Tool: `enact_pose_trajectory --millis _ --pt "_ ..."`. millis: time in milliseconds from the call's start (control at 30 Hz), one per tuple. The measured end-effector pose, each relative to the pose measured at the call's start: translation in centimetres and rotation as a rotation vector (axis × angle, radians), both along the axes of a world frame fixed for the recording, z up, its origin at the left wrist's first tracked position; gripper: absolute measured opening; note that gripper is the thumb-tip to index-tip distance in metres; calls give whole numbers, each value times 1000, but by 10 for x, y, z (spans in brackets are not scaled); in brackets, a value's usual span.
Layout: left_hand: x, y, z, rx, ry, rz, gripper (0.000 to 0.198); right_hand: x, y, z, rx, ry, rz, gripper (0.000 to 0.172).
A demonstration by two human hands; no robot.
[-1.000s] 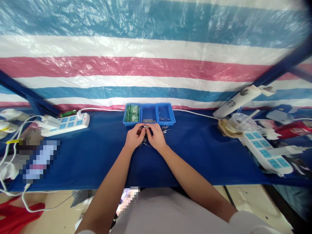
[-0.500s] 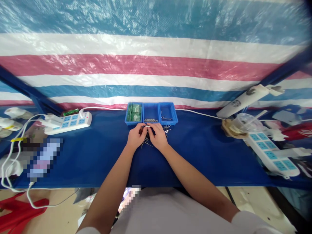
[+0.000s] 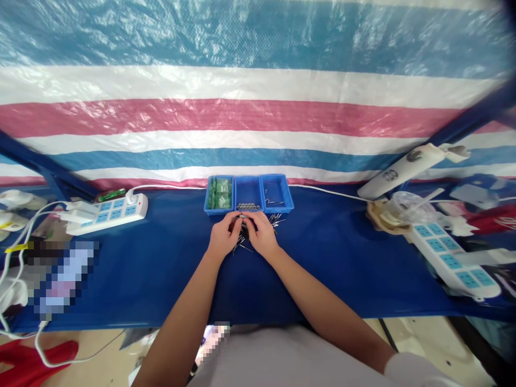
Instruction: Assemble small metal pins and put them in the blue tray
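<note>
My left hand [image 3: 224,235] and my right hand [image 3: 261,233] meet fingertip to fingertip just in front of the blue bins. Both are closed around something small, mostly hidden by the fingers. Beneath and between them lie several thin metal pins [image 3: 242,244] on the blue table, and more metal pins [image 3: 276,220] lie beside my right hand. The left bin [image 3: 207,206] holds green packets [image 3: 223,193]. Round metal parts [image 3: 248,206] line the front of the middle bin [image 3: 248,187]. A few pins [image 3: 274,203] rest in the right bin [image 3: 288,198].
A white power strip [image 3: 116,213] and a phone [image 3: 68,277] with cables lie on the left. To the right are a leaning white cylinder [image 3: 399,172], a clear plastic cup [image 3: 415,207] and another power strip [image 3: 453,260]. A striped sheet [image 3: 258,115] hangs behind the blue table [image 3: 322,258].
The whole view has shifted slightly, so the bins and hands sit a little lower. My hands stay together at the same spot, with the fingers slightly moved.
</note>
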State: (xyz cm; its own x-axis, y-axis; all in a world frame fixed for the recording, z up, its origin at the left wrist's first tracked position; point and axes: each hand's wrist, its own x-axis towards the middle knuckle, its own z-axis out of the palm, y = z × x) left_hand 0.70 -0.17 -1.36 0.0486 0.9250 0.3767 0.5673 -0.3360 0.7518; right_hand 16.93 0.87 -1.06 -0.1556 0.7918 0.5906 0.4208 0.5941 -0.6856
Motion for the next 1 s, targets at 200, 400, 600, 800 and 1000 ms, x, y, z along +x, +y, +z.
enact_pose_trajectory --millis 200,400,600,800,1000 --pt "1 1 3 7 15 27 24 0 3 -2 41 -45 19 28" --pt "0 1 4 1 26 22 25 0 4 3 81 -145 -36 25" --pt "1 1 7 45 24 3 24 9 15 16 109 -59 -275 15" --pt "2 2 8 47 62 28 25 26 38 28 23 -12 -343 19" --pt "2 2 6 60 71 46 24 32 54 28 -43 -261 -249 18"
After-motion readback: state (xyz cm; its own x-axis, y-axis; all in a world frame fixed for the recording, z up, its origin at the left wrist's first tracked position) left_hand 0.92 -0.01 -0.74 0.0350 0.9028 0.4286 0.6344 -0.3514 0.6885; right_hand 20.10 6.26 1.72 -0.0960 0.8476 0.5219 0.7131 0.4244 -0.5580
